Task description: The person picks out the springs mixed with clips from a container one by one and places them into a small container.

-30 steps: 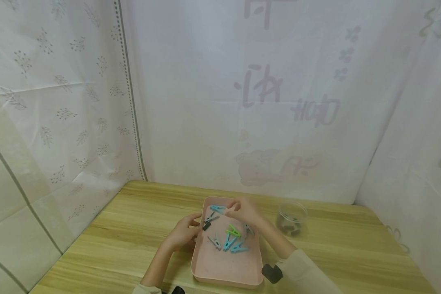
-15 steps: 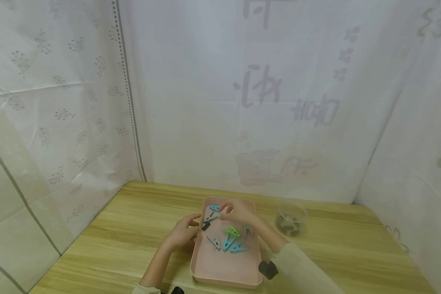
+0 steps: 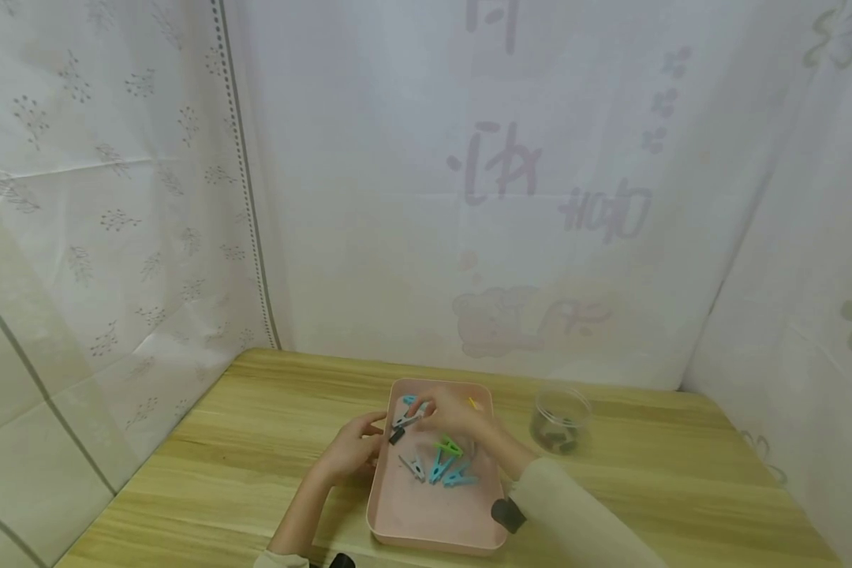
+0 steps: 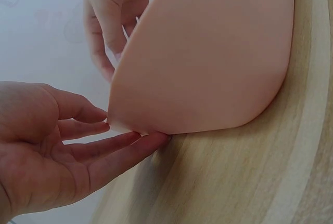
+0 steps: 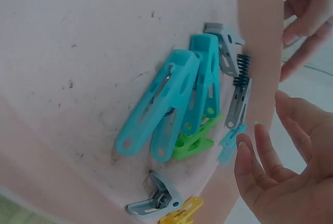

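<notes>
While the wooden desk (image 3: 241,442) carries everything, a pink tray (image 3: 426,521) sits near its front edge, about the middle. A clear jar (image 3: 559,420) stands just beside the tray's far right corner. The left hand (image 3: 351,450) rests against the tray's left rim, fingers (image 4: 112,151) straight and spread. The right hand (image 3: 454,414) hangs over the tray's far end above a small blue peg (image 5: 229,143), fingers loosely spread. More pegs (image 3: 443,465) lie in the tray's middle.

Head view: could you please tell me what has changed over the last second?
The right hand slid leftward over the far end of the pink tray, uncovering a yellow clothespin and reaching the clothespins by the left rim. The left hand stayed at the tray's left edge; the clear jar stayed put.
</notes>
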Demonstrator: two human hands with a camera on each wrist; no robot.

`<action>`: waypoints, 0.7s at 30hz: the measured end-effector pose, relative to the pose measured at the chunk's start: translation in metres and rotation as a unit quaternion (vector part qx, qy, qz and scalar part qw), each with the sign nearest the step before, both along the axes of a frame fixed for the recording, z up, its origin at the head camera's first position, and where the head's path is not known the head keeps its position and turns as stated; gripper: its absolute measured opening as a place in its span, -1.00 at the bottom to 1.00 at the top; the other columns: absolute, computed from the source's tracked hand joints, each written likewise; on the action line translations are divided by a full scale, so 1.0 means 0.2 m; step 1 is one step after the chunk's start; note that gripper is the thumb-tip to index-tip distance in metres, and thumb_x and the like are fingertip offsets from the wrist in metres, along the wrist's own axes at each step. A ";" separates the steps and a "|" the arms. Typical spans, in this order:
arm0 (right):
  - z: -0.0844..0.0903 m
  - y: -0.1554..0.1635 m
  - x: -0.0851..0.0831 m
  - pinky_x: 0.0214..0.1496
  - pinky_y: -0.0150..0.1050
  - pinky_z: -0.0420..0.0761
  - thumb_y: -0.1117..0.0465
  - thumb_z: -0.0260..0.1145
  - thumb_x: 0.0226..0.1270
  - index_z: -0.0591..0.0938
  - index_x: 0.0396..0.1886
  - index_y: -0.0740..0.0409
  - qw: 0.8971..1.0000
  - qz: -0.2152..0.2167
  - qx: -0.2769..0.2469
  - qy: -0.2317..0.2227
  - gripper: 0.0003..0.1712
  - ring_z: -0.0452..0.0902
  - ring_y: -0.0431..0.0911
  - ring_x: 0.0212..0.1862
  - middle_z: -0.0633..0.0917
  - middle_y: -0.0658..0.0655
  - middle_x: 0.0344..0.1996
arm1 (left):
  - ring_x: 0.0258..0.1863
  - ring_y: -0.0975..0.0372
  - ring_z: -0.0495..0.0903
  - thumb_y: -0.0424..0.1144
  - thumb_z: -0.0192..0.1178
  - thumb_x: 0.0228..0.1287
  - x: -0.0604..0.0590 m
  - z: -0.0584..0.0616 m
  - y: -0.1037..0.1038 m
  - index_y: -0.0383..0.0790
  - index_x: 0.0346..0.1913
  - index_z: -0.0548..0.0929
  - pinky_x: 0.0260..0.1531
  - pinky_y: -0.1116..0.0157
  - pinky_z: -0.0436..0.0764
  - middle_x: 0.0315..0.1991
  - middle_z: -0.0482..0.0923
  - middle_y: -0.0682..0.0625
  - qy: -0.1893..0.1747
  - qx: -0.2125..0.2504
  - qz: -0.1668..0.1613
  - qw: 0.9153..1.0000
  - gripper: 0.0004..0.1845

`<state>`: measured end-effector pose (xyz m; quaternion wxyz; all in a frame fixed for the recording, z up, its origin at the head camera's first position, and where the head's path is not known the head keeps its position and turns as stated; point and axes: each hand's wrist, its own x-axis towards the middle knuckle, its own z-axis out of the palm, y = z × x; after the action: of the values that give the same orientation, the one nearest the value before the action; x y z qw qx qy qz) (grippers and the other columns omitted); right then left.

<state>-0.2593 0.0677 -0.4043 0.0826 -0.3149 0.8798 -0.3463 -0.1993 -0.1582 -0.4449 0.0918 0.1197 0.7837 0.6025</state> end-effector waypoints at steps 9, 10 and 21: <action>-0.01 -0.07 0.02 -0.30 -0.33 0.62 0.47 0.43 0.35 0.78 -0.11 0.30 0.999 -0.015 0.015 -0.040 -0.84 0.72 0.01 -0.18 0.72 0.34 0.05 | -0.17 -0.04 0.75 -0.42 0.01 0.52 0.00 0.00 0.00 -0.63 0.53 0.23 -0.26 0.11 0.80 0.17 0.51 -0.53 0.005 -0.005 0.000 1.000 -0.39; -0.01 -0.08 0.02 -0.30 -0.32 0.62 0.48 0.43 0.34 0.78 -0.11 0.29 0.999 -0.018 0.017 -0.043 -0.83 0.73 0.04 -0.16 0.71 0.34 0.08 | -0.17 -0.03 0.75 -0.42 0.01 0.52 0.00 0.00 0.00 -0.63 0.53 0.22 -0.26 0.12 0.79 0.17 0.50 -0.53 0.005 -0.004 -0.001 1.000 -0.39; -0.04 -0.12 0.00 -0.06 -0.11 0.76 0.45 0.46 0.33 0.80 -0.11 0.22 0.998 -0.027 0.048 -0.029 -0.82 0.72 0.19 0.04 0.73 0.26 0.06 | -0.15 -0.07 0.75 -0.44 -0.01 0.52 0.00 0.00 0.01 -0.65 0.53 0.20 -0.27 0.11 0.81 0.18 0.49 -0.57 -0.001 0.004 -0.008 1.000 -0.39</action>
<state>-0.2584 0.0433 -0.4125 0.1136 -0.2761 0.9011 -0.3144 -0.1986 -0.1571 -0.4443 0.0964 0.1256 0.7801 0.6053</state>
